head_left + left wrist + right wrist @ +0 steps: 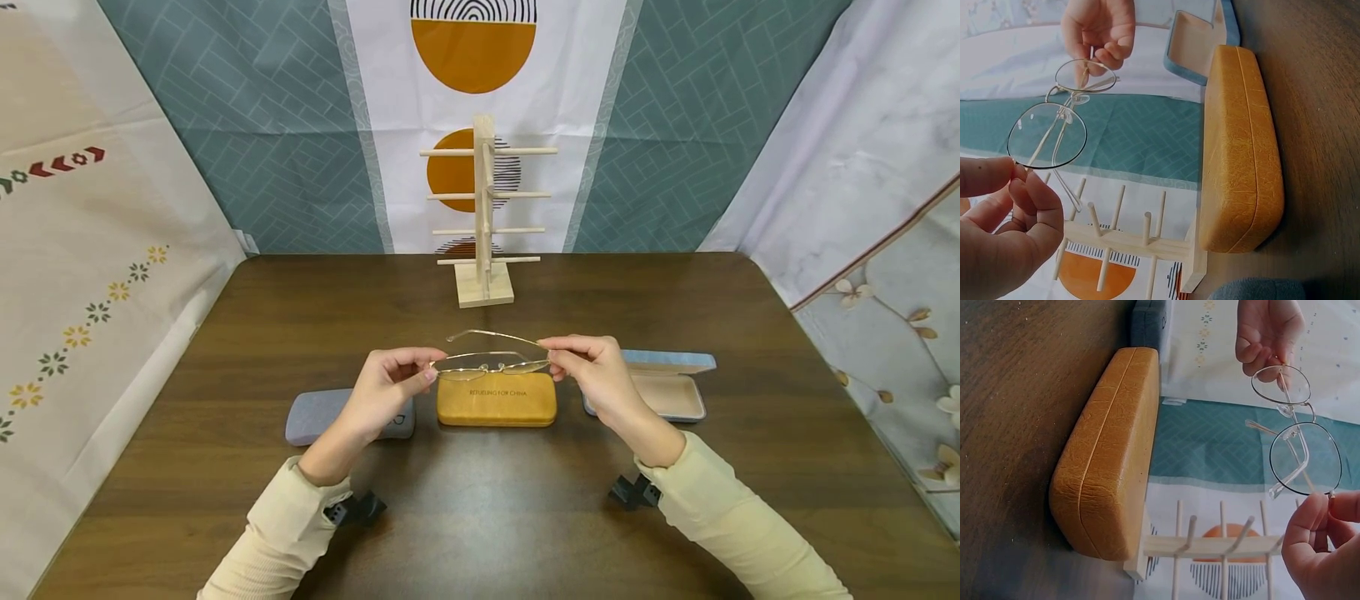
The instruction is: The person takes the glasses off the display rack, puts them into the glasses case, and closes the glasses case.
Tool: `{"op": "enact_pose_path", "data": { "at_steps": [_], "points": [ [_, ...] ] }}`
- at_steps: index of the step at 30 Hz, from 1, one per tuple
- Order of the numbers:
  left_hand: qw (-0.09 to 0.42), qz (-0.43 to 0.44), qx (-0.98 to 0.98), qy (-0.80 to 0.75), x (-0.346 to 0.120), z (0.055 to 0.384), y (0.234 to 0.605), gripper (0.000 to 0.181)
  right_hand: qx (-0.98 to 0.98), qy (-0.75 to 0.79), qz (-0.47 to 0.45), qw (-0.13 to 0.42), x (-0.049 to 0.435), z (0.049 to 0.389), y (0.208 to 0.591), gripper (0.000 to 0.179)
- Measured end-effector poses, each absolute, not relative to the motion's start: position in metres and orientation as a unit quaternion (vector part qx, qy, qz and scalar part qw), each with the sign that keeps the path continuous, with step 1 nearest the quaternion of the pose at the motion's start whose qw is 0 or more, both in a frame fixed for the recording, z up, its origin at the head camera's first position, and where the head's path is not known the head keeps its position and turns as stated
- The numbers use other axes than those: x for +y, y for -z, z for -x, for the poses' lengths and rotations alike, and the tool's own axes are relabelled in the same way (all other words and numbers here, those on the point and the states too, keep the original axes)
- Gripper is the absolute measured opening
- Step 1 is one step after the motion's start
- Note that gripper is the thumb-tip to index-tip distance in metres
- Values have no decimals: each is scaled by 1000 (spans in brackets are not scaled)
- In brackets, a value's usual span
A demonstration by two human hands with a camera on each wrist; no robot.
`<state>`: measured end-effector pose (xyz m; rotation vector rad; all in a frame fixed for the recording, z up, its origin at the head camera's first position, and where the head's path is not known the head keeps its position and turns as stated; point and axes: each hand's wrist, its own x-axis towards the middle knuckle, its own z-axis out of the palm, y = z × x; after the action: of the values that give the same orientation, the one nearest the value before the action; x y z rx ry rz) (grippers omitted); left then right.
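A pair of thin gold-rimmed eyeglasses (462,374) is held up between both hands, over the yellow glasses case (497,404). My left hand (386,392) pinches the frame at its left hinge between thumb and fingers. At the opposite hinge, my right hand (596,371) pinches the frame the same way. Both wrist views show the round clear lenses (1047,136) and the thin temples folded partly inward behind them. The yellow case is closed and lies flat on the table, its lettering visible in the head view.
A closed grey-blue glasses case (322,415) lies partly behind the left forearm. On the right, a light-blue case (678,396) stands with its lid up. A wooden rack with pegs (484,217) rises at the back of the brown table (495,508), before a patterned curtain.
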<state>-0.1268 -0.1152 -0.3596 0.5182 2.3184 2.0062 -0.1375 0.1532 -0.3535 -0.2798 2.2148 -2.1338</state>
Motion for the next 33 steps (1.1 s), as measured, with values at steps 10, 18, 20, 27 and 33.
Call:
{"op": "enact_pose_path", "data": {
  "at_steps": [10,18,20,27,33],
  "points": [
    [22,-166,748,-642,-115,127,359,20,721,686,91,28,154,137,353,21],
    [26,-170,747,-643,-114,128,359,20,733,673,88,35,155,137,353,20],
    [25,-171,747,-642,-114,128,359,20,735,672,89,35,155,137,353,20],
    [25,-171,739,-651,-112,128,361,20,734,673,87,36,159,137,353,20],
    [38,-161,736,-657,-106,128,361,20,736,672,75,36,165,137,354,20]
  ]
}}
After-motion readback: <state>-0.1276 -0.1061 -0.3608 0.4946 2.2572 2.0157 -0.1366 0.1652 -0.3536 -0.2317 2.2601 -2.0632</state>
